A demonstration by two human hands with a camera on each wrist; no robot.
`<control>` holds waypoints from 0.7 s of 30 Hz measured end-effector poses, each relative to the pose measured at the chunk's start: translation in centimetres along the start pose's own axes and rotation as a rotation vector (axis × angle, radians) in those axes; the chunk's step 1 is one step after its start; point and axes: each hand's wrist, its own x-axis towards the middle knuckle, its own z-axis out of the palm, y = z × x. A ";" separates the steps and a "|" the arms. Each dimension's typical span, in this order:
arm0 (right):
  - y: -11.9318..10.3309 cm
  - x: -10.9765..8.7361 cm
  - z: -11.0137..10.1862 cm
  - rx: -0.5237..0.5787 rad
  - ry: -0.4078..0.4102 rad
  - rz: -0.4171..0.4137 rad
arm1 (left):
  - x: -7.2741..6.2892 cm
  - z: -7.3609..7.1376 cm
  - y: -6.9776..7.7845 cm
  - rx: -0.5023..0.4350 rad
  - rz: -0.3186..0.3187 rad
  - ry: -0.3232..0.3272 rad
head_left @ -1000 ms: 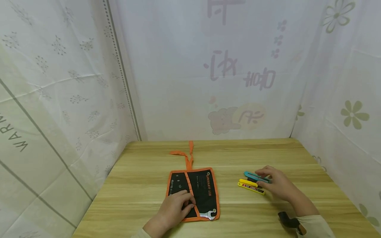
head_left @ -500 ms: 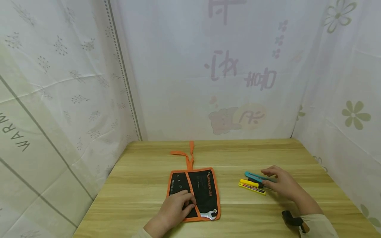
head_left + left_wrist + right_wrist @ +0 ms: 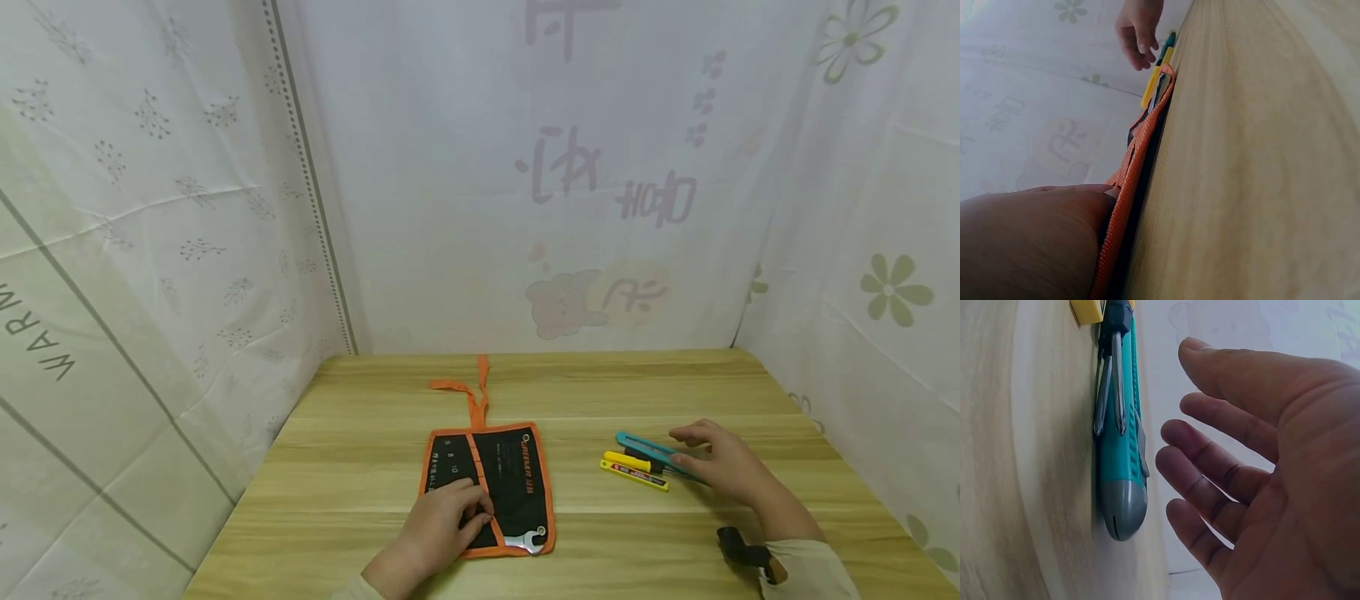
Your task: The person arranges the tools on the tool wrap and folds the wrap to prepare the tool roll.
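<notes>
A black tool pouch (image 3: 513, 467) with orange edging lies flat on the table, an open-end wrench (image 3: 527, 542) showing at its near right corner. My left hand (image 3: 450, 518) rests on the pouch, fingers loosely curled, thumb and index finger right at the orange pocket strip; the left wrist view shows a thumb or fingertip against the edging (image 3: 1138, 150). My right hand (image 3: 723, 462) hovers with spread fingers beside a teal utility knife (image 3: 1121, 462) and holds nothing. Against the knife lie two screwdriver shafts (image 3: 1117, 381); one yellow handle (image 3: 626, 460) shows in the head view.
A slim yellow tool (image 3: 633, 476) with a dark label lies in front of the screwdriver handle. Orange tie straps (image 3: 477, 408) stretch from the pouch toward the back edge. Printed curtains (image 3: 450, 208) enclose the wooden table (image 3: 360, 467) at the back and sides.
My right hand has drawn back to the right, off the utility knife, with its fingers parting from it. The left hand and the pouch stay in place.
</notes>
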 end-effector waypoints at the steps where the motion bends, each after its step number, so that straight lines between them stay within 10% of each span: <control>1: 0.0 0.0 0.0 -0.001 -0.001 0.001 | 0.0 0.0 0.0 0.001 0.000 0.000; 21: 0.7 -0.1 0.5 -0.056 -0.031 0.026 | 0.0 -0.1 0.2 -0.002 0.006 0.009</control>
